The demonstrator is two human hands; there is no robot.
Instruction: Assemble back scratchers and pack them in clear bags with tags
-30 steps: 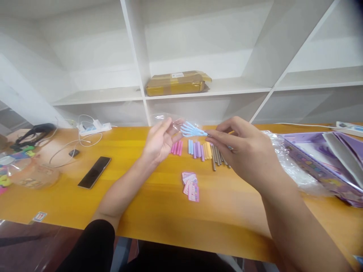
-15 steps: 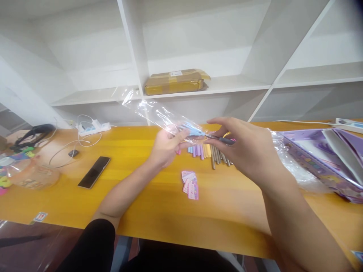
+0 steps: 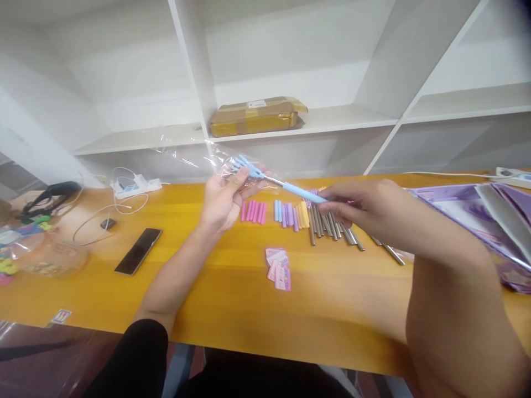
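Moved rightward since the earlier frame: right hand [image 3: 365, 202]. Blue backscratcher [image 3: 305, 192], held between both hands; long axis slanted, upper left to lower right. Handle end pinched by the right hand; clawed end gripped by left hand [image 3: 219, 204], seemingly within clear bag [image 3: 182, 157]. Below: coloured tubes [image 3: 254, 212], metal tubes [image 3: 312, 229]. Nearer: cards [image 3: 282, 278], table [image 3: 232, 298] edge. Beyond: shelf [image 3: 340, 124].

Pale blue colours the hand-shaped head [image 3: 249, 167] at the left fingers [image 3: 238, 179] and the handle [image 3: 301, 193] at the right fingers [image 3: 338, 208], with silver on the rod [image 3: 274, 180] between. Below the fingers: plain pink sticks [image 3: 254, 212], pale-blue sticks [image 3: 277, 210], purple sticks [image 3: 289, 214], yellow sticks [image 3: 304, 214], silver tubes [image 3: 327, 224] and pink-and-white patterned cards [image 3: 282, 276] against an orange-yellow tabletop [image 3: 207, 309].
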